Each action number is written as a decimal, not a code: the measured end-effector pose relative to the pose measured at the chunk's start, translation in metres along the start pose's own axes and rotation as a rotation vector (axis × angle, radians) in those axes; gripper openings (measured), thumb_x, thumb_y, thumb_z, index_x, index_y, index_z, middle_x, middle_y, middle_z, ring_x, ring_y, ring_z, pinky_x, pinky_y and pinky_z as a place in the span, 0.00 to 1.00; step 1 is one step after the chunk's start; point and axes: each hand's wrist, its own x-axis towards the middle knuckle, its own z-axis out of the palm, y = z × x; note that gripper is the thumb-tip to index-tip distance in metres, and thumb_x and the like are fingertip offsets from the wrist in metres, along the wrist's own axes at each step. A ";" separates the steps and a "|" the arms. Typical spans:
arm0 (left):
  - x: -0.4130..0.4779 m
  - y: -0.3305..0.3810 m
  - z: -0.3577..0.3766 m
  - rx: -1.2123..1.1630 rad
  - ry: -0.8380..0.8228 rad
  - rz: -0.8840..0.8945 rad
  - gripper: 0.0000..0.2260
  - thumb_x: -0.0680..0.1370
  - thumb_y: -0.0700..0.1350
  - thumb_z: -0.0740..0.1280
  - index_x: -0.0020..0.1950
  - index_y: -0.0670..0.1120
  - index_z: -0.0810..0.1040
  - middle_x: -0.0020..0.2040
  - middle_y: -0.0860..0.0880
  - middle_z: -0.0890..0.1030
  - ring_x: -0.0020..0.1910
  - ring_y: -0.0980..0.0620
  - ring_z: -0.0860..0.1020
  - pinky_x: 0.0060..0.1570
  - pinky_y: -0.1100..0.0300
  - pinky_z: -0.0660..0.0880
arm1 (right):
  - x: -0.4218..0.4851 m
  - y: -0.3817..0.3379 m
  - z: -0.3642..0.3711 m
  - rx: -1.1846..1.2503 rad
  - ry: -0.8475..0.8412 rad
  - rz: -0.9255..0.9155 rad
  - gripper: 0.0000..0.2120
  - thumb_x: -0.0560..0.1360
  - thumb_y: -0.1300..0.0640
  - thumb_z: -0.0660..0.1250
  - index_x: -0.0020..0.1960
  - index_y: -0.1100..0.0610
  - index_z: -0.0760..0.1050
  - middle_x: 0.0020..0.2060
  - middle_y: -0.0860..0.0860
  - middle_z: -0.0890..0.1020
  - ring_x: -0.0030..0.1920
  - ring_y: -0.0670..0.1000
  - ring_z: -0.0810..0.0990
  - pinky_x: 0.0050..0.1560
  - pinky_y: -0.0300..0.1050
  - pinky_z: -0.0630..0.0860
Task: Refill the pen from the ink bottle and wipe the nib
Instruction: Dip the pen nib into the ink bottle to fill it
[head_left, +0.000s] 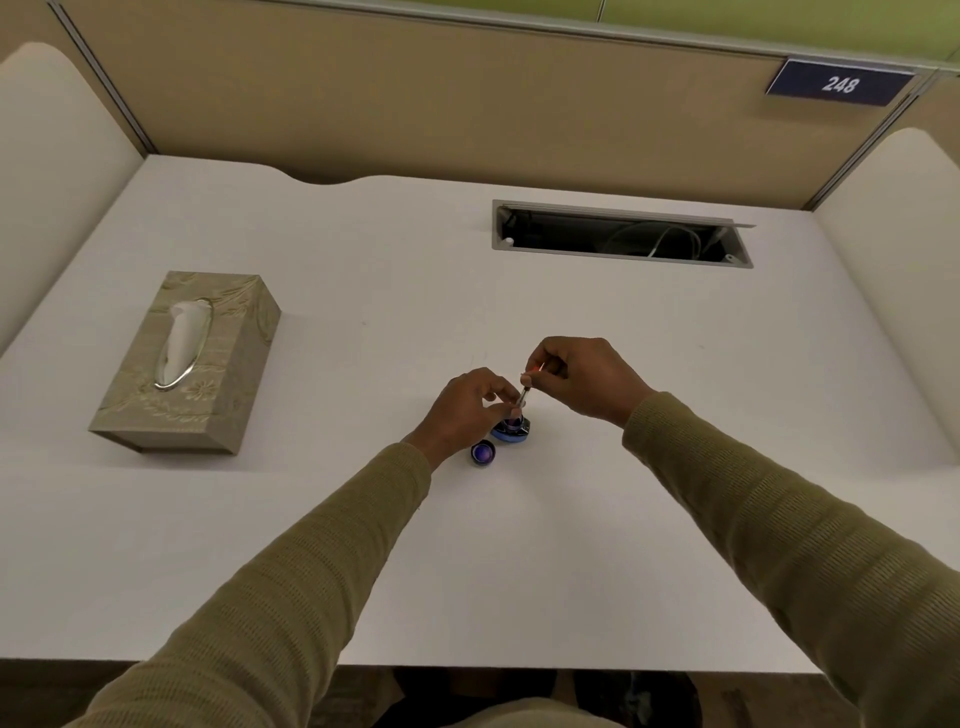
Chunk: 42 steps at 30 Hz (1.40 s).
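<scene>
A small blue ink bottle (511, 430) stands open on the white desk (519, 561), near its middle. My left hand (465, 410) grips the bottle from the left side. My right hand (582, 376) pinches the upper end of a thin pen part (524, 396), which is held nearly upright with its lower tip in the bottle's mouth. The nib is hidden inside the bottle. The bottle's blue cap (483, 453) lies upside down just in front of my left wrist.
A beige tissue box (187, 364) with a tissue sticking out sits at the left of the desk. An open cable slot (623, 236) is set into the desk at the back right. Padded partitions surround the desk.
</scene>
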 end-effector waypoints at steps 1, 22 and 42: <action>-0.001 0.000 0.000 -0.001 0.002 0.000 0.05 0.74 0.44 0.75 0.48 0.53 0.83 0.52 0.53 0.83 0.54 0.51 0.78 0.53 0.59 0.70 | -0.001 0.001 -0.001 0.007 0.018 0.008 0.07 0.76 0.50 0.73 0.47 0.53 0.81 0.36 0.50 0.83 0.34 0.47 0.77 0.36 0.42 0.74; -0.004 -0.009 0.009 0.058 0.071 0.104 0.07 0.76 0.44 0.73 0.47 0.56 0.80 0.47 0.60 0.77 0.53 0.54 0.74 0.63 0.45 0.70 | -0.001 -0.003 -0.002 -0.081 0.056 -0.065 0.05 0.76 0.54 0.73 0.46 0.56 0.81 0.36 0.50 0.84 0.38 0.51 0.81 0.39 0.44 0.76; -0.001 -0.016 0.017 0.108 0.144 0.135 0.04 0.76 0.44 0.73 0.49 0.52 0.84 0.51 0.55 0.79 0.54 0.53 0.73 0.62 0.43 0.70 | -0.004 -0.006 -0.006 -0.104 0.044 -0.107 0.02 0.78 0.57 0.70 0.48 0.56 0.81 0.39 0.49 0.85 0.41 0.49 0.82 0.43 0.47 0.79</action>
